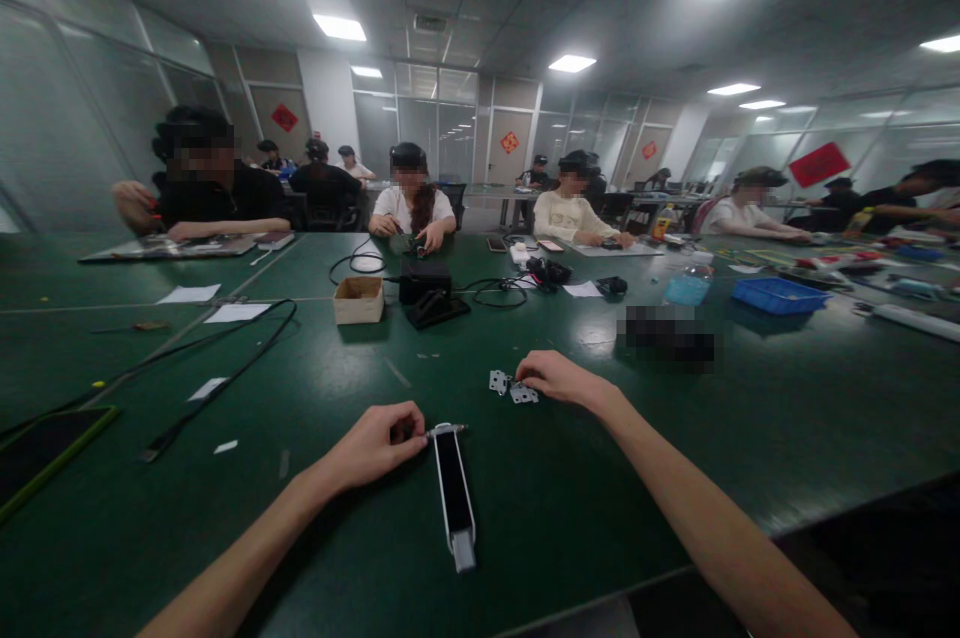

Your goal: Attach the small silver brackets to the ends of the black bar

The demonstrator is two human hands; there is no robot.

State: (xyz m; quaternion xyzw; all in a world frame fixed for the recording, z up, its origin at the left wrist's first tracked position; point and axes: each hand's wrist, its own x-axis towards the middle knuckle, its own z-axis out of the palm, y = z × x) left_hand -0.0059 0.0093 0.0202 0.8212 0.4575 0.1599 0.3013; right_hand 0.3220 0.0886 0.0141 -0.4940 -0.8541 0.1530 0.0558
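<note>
On the green table in front of me lies a long narrow piece (454,488) with a white frame and a dark middle, its light block end toward me. A thin metal rod (457,429) crosses its far end. My left hand (386,443) is closed, thumb and fingertips pinching the left tip of that rod. Farther off to the right, my right hand (555,378) has its fingers bent together over a few small silvery metal plates (525,395) with holes. Its fingertips touch one of them, partly hidden. Another metal plate (498,381) lies just to the left.
Beyond my hands stand a small open box (358,301), a black device (424,282) with cables, and a blue tray (780,296). A black cable (225,383) runs across the left side. Co-workers (411,203) sit along the far side.
</note>
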